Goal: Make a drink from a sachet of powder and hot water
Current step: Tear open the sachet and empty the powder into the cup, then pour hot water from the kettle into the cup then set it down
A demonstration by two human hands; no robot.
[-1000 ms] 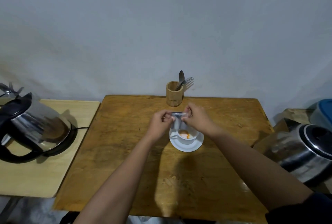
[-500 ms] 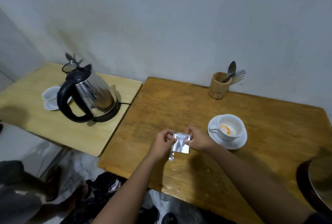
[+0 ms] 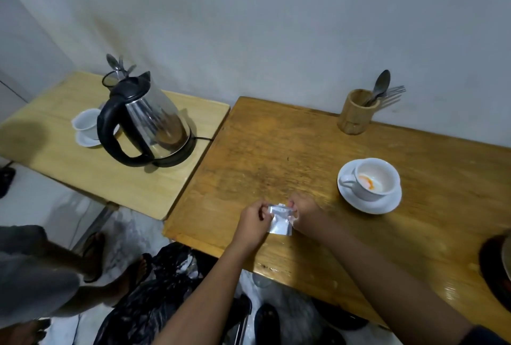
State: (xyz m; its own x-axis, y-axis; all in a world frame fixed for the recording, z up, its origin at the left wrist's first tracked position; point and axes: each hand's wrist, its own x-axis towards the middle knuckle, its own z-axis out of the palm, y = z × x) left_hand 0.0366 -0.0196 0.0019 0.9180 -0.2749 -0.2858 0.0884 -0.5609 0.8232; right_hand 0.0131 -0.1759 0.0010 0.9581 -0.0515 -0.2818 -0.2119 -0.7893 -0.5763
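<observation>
Sachet [image 3: 279, 220] pinched between left hand [image 3: 253, 223] and right hand [image 3: 305, 213] near table's [image 3: 276, 151] front edge.

My view's swung left; both hands w/ the sachet [image 3: 279, 219] are off the cup [image 3: 376, 179], now lower centre; kettle [image 3: 143, 123] fully in view upper left.

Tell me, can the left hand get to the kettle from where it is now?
Probably yes, after letting go. The left hand is pinching the sachet together with the right hand. The kettle stands on the other table to the left, handle facing this way, nothing between.
</observation>
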